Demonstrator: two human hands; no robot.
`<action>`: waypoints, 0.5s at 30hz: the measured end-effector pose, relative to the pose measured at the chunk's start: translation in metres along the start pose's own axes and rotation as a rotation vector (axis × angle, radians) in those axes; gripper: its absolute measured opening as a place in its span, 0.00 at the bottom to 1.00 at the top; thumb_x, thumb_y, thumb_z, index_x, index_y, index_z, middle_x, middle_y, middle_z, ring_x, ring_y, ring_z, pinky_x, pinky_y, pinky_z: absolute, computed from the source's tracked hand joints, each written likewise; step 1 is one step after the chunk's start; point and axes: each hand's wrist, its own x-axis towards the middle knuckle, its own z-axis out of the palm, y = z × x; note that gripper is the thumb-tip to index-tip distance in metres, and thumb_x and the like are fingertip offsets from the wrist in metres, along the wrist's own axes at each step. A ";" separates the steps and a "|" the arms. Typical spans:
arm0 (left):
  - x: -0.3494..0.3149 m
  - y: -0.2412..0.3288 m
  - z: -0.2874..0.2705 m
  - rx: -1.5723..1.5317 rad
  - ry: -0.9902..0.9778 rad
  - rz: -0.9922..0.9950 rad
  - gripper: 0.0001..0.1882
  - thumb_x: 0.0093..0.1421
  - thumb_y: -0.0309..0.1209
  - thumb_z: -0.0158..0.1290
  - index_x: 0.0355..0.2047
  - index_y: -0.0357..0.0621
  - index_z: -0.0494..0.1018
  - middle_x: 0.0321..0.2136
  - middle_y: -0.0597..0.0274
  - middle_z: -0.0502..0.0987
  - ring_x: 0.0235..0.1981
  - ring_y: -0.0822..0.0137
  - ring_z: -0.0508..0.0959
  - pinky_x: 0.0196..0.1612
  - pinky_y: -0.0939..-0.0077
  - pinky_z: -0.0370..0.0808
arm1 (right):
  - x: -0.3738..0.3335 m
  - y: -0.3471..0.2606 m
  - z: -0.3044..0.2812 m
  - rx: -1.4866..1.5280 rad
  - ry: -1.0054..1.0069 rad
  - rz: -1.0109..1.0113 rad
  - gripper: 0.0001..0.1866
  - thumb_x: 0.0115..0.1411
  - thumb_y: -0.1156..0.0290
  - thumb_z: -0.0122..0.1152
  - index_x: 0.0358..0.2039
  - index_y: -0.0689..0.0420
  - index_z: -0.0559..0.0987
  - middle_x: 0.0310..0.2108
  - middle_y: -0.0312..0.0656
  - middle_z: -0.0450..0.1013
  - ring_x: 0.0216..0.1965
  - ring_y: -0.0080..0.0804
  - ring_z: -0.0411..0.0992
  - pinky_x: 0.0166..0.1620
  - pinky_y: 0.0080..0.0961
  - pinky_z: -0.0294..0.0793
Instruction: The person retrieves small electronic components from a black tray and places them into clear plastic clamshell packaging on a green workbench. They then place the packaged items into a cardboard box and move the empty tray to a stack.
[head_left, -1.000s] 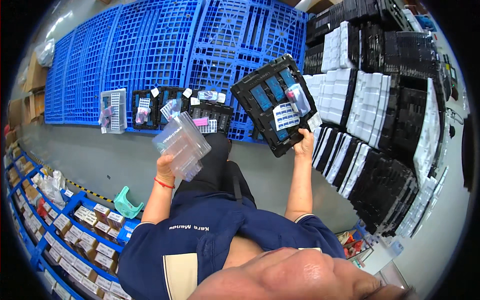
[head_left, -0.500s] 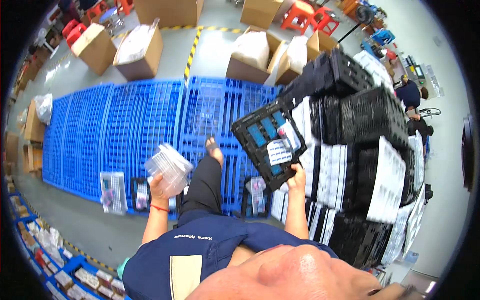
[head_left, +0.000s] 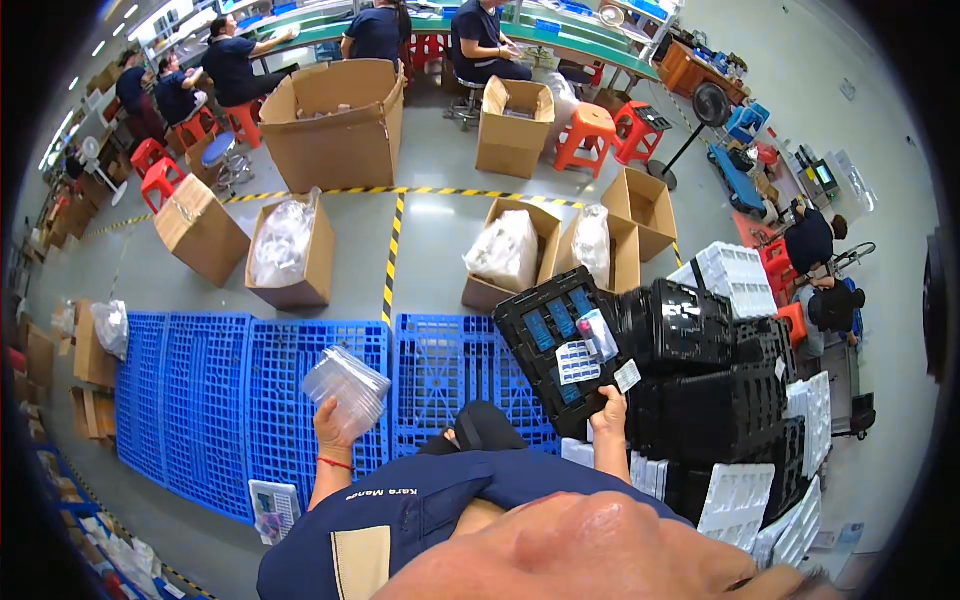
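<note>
My left hand (head_left: 334,424) is closed around the near end of a stack of clear plastic trays or sleeves (head_left: 347,385), held over the blue pallets. My right hand (head_left: 609,411) grips the near right edge of a black plastic tray (head_left: 545,375), which is raised and tilted beside the dark stacks. Blue rectangular pieces (head_left: 540,330) sit in the tray's slots. On top of them lie a white sheet with blue-and-white labels (head_left: 578,362) and a small clear bag (head_left: 600,335) with something pink in it. A small white card (head_left: 627,376) shows by the tray's right edge.
Blue pallets (head_left: 180,400) cover the floor ahead and left; another clear tray (head_left: 272,508) lies at their near edge. Tall stacks of black trays (head_left: 690,400) and white trays (head_left: 735,495) stand close right. Cartons (head_left: 310,265) with plastic-wrapped contents stand beyond. Several people sit along a green bench (head_left: 430,28).
The view has tilted up, bringing the far bench and seated people into sight. Both hands keep their holds, and the black tray appears slightly farther right.
</note>
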 end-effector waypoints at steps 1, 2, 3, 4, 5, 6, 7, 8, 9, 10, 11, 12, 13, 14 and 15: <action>0.015 0.005 0.003 0.004 0.019 0.007 0.35 0.44 0.34 0.57 0.53 0.37 0.60 0.48 0.48 0.67 0.49 0.50 0.68 0.54 0.53 0.64 | 0.014 -0.005 0.017 0.012 0.005 0.013 0.18 0.39 0.86 0.50 0.35 0.62 0.73 0.33 0.40 0.71 0.33 0.35 0.72 0.40 0.30 0.74; 0.031 0.012 -0.005 -0.026 0.055 -0.010 0.34 0.45 0.33 0.57 0.52 0.36 0.60 0.48 0.49 0.67 0.49 0.50 0.68 0.54 0.53 0.64 | 0.036 -0.003 0.028 -0.012 0.023 0.010 0.19 0.39 0.86 0.50 0.35 0.61 0.73 0.32 0.39 0.71 0.32 0.35 0.72 0.40 0.30 0.74; 0.048 0.018 0.001 -0.032 0.044 -0.006 0.33 0.45 0.33 0.56 0.52 0.36 0.61 0.48 0.49 0.67 0.49 0.50 0.68 0.53 0.53 0.64 | 0.054 -0.002 0.041 -0.032 0.050 -0.001 0.19 0.39 0.87 0.50 0.36 0.61 0.72 0.32 0.39 0.71 0.32 0.34 0.71 0.39 0.29 0.74; 0.066 0.022 0.009 -0.039 0.032 -0.002 0.33 0.45 0.33 0.56 0.52 0.36 0.61 0.48 0.49 0.68 0.49 0.50 0.68 0.53 0.53 0.64 | 0.068 -0.002 0.052 -0.030 0.056 -0.001 0.20 0.39 0.87 0.50 0.36 0.60 0.72 0.31 0.38 0.70 0.32 0.34 0.71 0.38 0.29 0.73; 0.090 0.025 0.016 -0.048 0.011 0.006 0.33 0.45 0.33 0.56 0.52 0.36 0.61 0.48 0.49 0.68 0.49 0.50 0.68 0.53 0.54 0.64 | 0.082 -0.006 0.073 -0.007 0.029 -0.021 0.20 0.39 0.87 0.51 0.36 0.60 0.72 0.31 0.38 0.70 0.32 0.33 0.71 0.37 0.27 0.73; 0.115 0.027 0.017 -0.019 -0.011 0.058 0.32 0.46 0.33 0.56 0.51 0.36 0.62 0.47 0.49 0.68 0.48 0.50 0.69 0.53 0.54 0.65 | 0.102 -0.003 0.083 -0.006 0.046 -0.012 0.20 0.38 0.87 0.51 0.36 0.60 0.72 0.31 0.38 0.70 0.32 0.33 0.70 0.38 0.27 0.72; 0.139 0.036 0.022 -0.011 -0.021 0.051 0.31 0.46 0.33 0.56 0.51 0.36 0.62 0.47 0.48 0.68 0.48 0.50 0.69 0.53 0.54 0.65 | 0.124 0.003 0.095 -0.005 0.063 -0.003 0.19 0.38 0.87 0.51 0.36 0.60 0.72 0.32 0.38 0.70 0.32 0.33 0.70 0.38 0.27 0.72; 0.162 0.038 0.030 -0.013 -0.029 0.035 0.31 0.46 0.33 0.55 0.51 0.35 0.62 0.47 0.48 0.68 0.47 0.50 0.69 0.53 0.54 0.65 | 0.137 0.002 0.111 -0.020 0.091 -0.030 0.20 0.38 0.87 0.52 0.36 0.60 0.72 0.32 0.38 0.70 0.33 0.33 0.70 0.39 0.27 0.72; 0.187 0.039 0.036 -0.015 -0.037 0.020 0.31 0.47 0.33 0.55 0.51 0.35 0.62 0.47 0.48 0.69 0.47 0.50 0.70 0.52 0.54 0.65 | 0.151 0.003 0.130 -0.035 0.119 -0.056 0.20 0.38 0.87 0.52 0.36 0.60 0.72 0.33 0.38 0.70 0.33 0.33 0.70 0.39 0.27 0.72; 0.216 0.038 0.041 -0.031 -0.024 0.005 0.31 0.47 0.34 0.55 0.51 0.35 0.62 0.46 0.48 0.69 0.47 0.50 0.70 0.52 0.54 0.66 | 0.168 0.002 0.148 -0.051 0.146 -0.081 0.20 0.38 0.87 0.52 0.36 0.60 0.72 0.33 0.38 0.70 0.33 0.33 0.70 0.40 0.27 0.71; 0.248 0.047 0.053 -0.035 -0.016 0.001 0.30 0.47 0.34 0.55 0.50 0.35 0.62 0.46 0.49 0.69 0.46 0.50 0.70 0.52 0.54 0.66 | 0.188 0.001 0.174 -0.012 0.085 -0.087 0.20 0.38 0.87 0.51 0.37 0.61 0.72 0.35 0.38 0.70 0.35 0.35 0.70 0.43 0.28 0.71; 0.277 0.053 0.064 -0.039 -0.008 -0.002 0.30 0.48 0.34 0.54 0.50 0.35 0.62 0.46 0.49 0.69 0.46 0.50 0.71 0.51 0.55 0.66 | 0.199 0.002 0.194 0.009 0.077 -0.108 0.21 0.38 0.87 0.51 0.37 0.61 0.71 0.35 0.38 0.70 0.37 0.35 0.70 0.44 0.29 0.70; 0.305 0.057 0.074 -0.015 -0.005 0.004 0.29 0.48 0.34 0.54 0.50 0.35 0.63 0.46 0.49 0.70 0.46 0.50 0.71 0.51 0.55 0.67 | 0.208 0.003 0.214 0.030 0.069 -0.130 0.21 0.38 0.87 0.51 0.38 0.62 0.71 0.36 0.39 0.70 0.38 0.35 0.70 0.45 0.29 0.70; 0.329 0.062 0.084 0.016 0.003 -0.001 0.29 0.48 0.34 0.54 0.50 0.35 0.63 0.45 0.49 0.70 0.46 0.50 0.71 0.51 0.55 0.67 | 0.217 0.004 0.234 0.063 0.088 -0.135 0.21 0.38 0.87 0.50 0.37 0.63 0.72 0.36 0.40 0.71 0.38 0.36 0.71 0.44 0.30 0.71; 0.356 0.069 0.095 0.051 0.002 0.003 0.28 0.48 0.34 0.54 0.49 0.35 0.64 0.45 0.49 0.70 0.46 0.50 0.71 0.50 0.55 0.67 | 0.233 0.005 0.252 0.075 0.096 -0.109 0.20 0.38 0.87 0.50 0.36 0.63 0.72 0.35 0.40 0.71 0.37 0.36 0.71 0.43 0.30 0.72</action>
